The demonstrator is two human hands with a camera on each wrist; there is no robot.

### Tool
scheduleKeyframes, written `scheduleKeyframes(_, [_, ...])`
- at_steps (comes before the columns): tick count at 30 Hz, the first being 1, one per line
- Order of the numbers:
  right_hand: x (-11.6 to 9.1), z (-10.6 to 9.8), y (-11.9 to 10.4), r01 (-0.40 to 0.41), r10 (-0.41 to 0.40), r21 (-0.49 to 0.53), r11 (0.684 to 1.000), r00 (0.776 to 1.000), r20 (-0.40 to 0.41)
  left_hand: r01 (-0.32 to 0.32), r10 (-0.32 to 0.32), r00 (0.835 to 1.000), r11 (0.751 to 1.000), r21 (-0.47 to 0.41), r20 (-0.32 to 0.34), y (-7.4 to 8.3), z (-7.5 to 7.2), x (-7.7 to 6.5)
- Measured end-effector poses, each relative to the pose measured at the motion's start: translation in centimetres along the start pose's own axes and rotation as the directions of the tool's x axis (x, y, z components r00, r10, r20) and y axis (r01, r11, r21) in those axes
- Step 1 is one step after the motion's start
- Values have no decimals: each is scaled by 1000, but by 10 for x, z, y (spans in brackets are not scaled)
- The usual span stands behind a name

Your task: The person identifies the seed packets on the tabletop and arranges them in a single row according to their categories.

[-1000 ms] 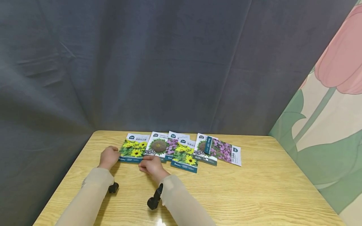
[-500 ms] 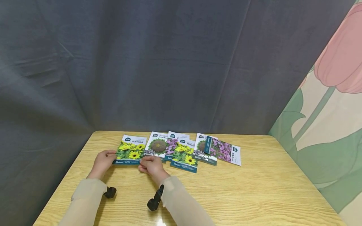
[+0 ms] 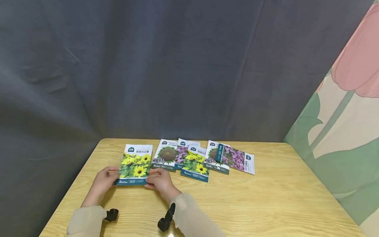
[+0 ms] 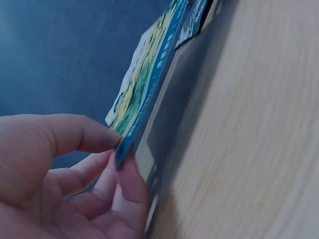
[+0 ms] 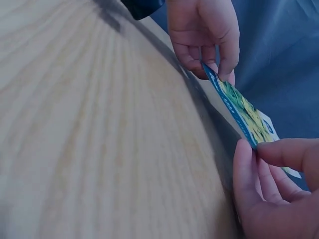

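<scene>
A seed packet with yellow flowers and a teal bottom band is held by both hands, raised a little off the table, its shadow visible below it in both wrist views. My left hand pinches its lower left corner between thumb and fingers. At the lower right corner, my right hand pinches it the same way. In the left wrist view the left hand has its thumb on the packet's printed face and fingertips behind. The right wrist view shows the right hand gripping the near corner.
Right of the held packet, several more packets overlap in a row: a sunflower-head one, a second yellow-flower one and a sideways purple-flower one. A dark curtain hangs behind the wooden table.
The yellow-flower packet has come away from the row, toward me and slightly left, and is now lifted. My left hand has moved nearer with it; my right hand has shifted slightly.
</scene>
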State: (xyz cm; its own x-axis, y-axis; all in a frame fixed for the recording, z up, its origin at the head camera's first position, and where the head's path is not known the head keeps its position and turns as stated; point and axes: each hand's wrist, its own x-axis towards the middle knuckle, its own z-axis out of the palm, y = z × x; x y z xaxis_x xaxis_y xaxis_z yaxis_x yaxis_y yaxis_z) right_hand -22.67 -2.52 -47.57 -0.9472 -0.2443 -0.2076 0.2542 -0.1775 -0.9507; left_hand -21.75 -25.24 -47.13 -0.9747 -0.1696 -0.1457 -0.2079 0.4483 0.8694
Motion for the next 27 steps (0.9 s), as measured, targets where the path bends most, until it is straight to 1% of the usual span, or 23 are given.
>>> scheduleKeyframes(5, [-7, -2, 5, 34, -32, -73, 997, 999, 33, -22, 20, 999, 998, 61, 26, -4, -2, -3])
scheduleKeyframes(8, [-10, -3, 7, 49, -42, -116, 992, 997, 59, -31, 25, 997, 996, 83, 69, -2, -6, -4])
scheduleKeyframes(12, [-16, -4, 9, 41, -24, -169, 985, 995, 101, -52, 38, 991, 993, 106, 127, 2, -14, -6])
scheduleKeyframes(14, [-20, -3, 10, 36, -12, -193, 981, 992, 126, -55, 40, 990, 993, 104, 134, 4, -17, -8])
scheduleKeyframes(17, [-27, -1, 10, 41, -9, -214, 976, 989, 150, -52, 40, 993, 993, 103, 110, 7, -21, -11])
scheduleKeyframes(20, [-32, 2, 11, 49, -12, -232, 971, 987, 157, -49, 40, 996, 993, 110, 84, 10, -24, -13])
scheduleKeyframes(22, [-36, 4, 12, 53, -14, -238, 970, 987, 160, -54, 45, 996, 990, 128, 72, 12, -26, -14])
scheduleKeyframes(27, [-43, 11, 15, 31, 12, -259, 965, 987, 161, -68, 57, 996, 980, 187, 65, 16, -31, -19])
